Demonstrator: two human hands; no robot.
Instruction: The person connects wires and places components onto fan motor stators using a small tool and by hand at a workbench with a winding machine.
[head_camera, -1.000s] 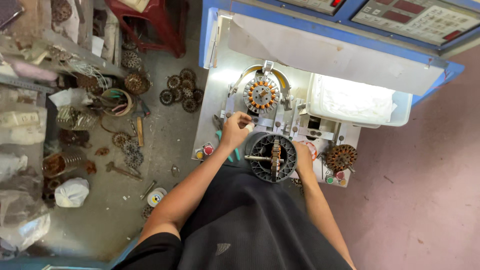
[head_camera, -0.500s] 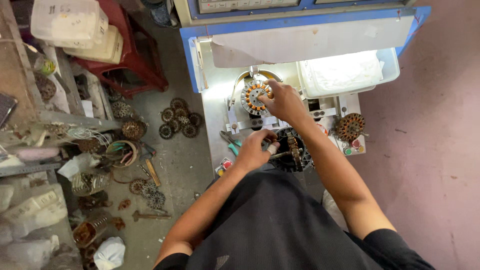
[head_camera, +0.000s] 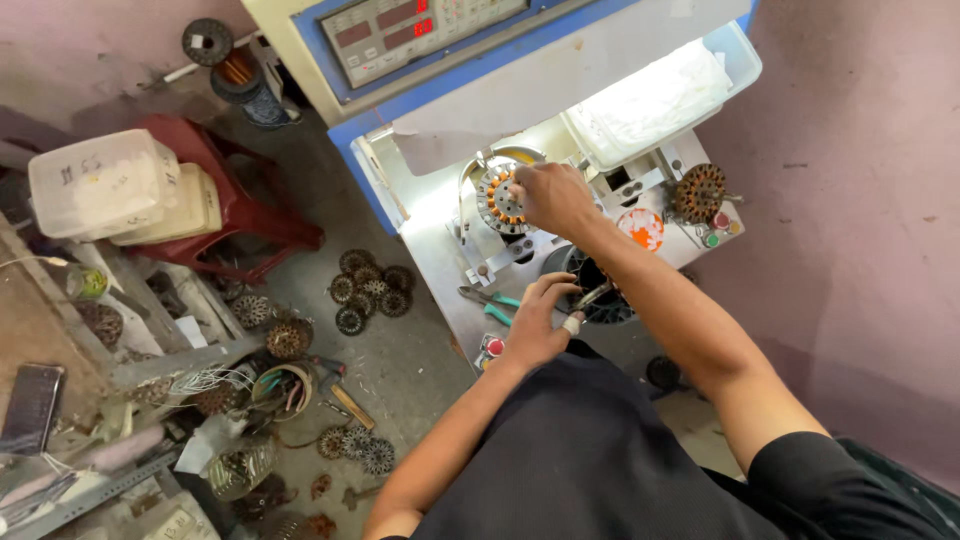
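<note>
Right hand (head_camera: 552, 198) lies closed over the wound stator (head_camera: 500, 197) on the machine's fixture, at that stator's right edge. Left hand (head_camera: 540, 322), nearer the body and below the stator, pinches a small metal tool (head_camera: 592, 296), fingers narrow.

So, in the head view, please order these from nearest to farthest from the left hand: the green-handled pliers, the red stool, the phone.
From the left hand:
1. Green-handled pliers, just left of it on the machine table.
2. Red stool, on the floor farther left.
3. Phone, at the far left edge on the bench.
</note>
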